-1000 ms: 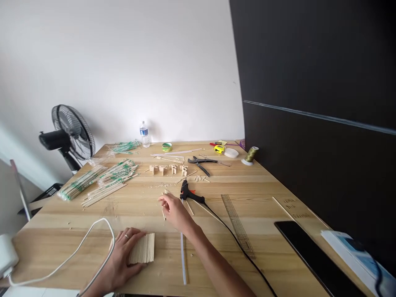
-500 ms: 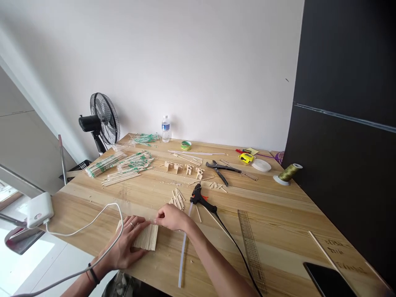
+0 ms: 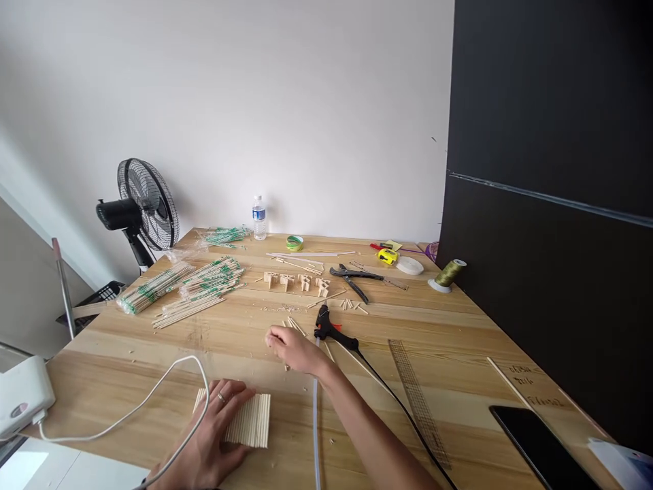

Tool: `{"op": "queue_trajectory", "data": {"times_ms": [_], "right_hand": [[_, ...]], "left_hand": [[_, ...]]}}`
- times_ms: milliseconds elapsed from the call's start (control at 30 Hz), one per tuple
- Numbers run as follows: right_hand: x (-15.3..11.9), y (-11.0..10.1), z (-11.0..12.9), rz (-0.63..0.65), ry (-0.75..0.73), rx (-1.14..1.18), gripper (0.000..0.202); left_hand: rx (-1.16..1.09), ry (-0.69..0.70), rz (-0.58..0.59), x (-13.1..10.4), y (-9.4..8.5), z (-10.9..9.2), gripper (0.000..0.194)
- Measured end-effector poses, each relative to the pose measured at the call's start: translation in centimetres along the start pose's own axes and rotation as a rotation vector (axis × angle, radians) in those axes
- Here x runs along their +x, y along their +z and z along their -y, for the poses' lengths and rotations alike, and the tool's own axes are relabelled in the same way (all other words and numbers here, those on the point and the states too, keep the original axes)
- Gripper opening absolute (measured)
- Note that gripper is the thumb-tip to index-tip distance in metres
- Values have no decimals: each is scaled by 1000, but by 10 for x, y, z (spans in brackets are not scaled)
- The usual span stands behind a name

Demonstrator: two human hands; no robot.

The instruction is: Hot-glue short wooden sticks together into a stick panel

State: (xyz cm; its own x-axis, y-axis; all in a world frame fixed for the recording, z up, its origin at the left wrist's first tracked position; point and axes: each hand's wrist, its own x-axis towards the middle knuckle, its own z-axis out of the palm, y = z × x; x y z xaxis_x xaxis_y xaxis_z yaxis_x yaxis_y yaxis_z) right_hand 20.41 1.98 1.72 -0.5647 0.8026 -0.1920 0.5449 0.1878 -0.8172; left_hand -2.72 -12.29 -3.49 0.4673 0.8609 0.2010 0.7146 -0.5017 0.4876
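My left hand (image 3: 211,425) holds a flat panel of wooden sticks (image 3: 252,420), laid side by side, against the table. Its thumb is along the near edge and its fingers lie across the top, covering the panel's left part. Beyond the panel, my right hand (image 3: 293,348) hovers by a small pile of cut sticks (image 3: 294,325), fingers curled together. Whatever may be between those fingertips is hidden. To the right of that hand lies a black glue gun (image 3: 331,330), with a long translucent glue stick (image 3: 315,435) reaching toward the near edge.
Small stick assemblies (image 3: 288,281) stand in a row mid-table, left of black pliers (image 3: 354,278). Bagged stick bundles (image 3: 158,286) lie at left. A white cable (image 3: 127,420) loops over my left hand. A clear ruler (image 3: 417,401) and a phone (image 3: 541,446) are at right.
My right hand has moved off the panel's far edge, out toward the pile of cut sticks. My left hand stays on the panel. The view has turned to the right.
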Motion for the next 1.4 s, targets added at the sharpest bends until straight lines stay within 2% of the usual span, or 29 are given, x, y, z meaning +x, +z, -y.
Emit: {"op": "queue_trajectory", "data": {"times_ms": [67, 167, 200, 333, 433, 567, 667, 733, 867, 933, 1033, 1133, 1267, 1400], "right_hand": [[10, -4, 4, -51, -7, 2, 34], [32, -3, 14, -83, -17, -13, 27], [40, -2, 18, -87, -20, -21, 33], [71, -2, 30, -133, -43, -85, 37], [79, -9, 29, -181, -61, -127, 36], [56, -22, 12, -250, -100, -134, 35], [17, -30, -11, -324, -104, -143, 20], [-13, -34, -30, -370, -88, -154, 30], [-62, -41, -70, -546, -25, -224, 21], [-74, -43, -88, -617, 31, -271, 29], [-76, -43, -109, -660, 98, -316, 41], [-69, -40, -119, -665, 117, -335, 41], [-56, -41, -122, -683, 120, -335, 47], [-45, -48, -122, -702, 115, -321, 49]], "left_hand": [[-18, 10, 8, 1, 0, 0, 64], [-55, 15, 3, 4, -1, -2, 61], [-67, 14, 3, 5, -1, -3, 61], [-91, 2, -45, 8, 2, -9, 61], [-86, -14, -84, 8, 7, -9, 62], [-59, -14, -125, 6, 17, -2, 70], [-58, -26, -119, 4, 18, 5, 67], [-61, -26, -93, 7, 14, 8, 64], [-49, -64, -146, 28, 1, 8, 56], [-25, -25, -149, 46, -4, 11, 53], [5, 45, -54, 75, -12, 21, 53], [31, 105, 50, 99, -22, 34, 50], [97, 127, 170, 116, -36, 44, 58], [151, 121, 245, 129, -35, 46, 57]]}}
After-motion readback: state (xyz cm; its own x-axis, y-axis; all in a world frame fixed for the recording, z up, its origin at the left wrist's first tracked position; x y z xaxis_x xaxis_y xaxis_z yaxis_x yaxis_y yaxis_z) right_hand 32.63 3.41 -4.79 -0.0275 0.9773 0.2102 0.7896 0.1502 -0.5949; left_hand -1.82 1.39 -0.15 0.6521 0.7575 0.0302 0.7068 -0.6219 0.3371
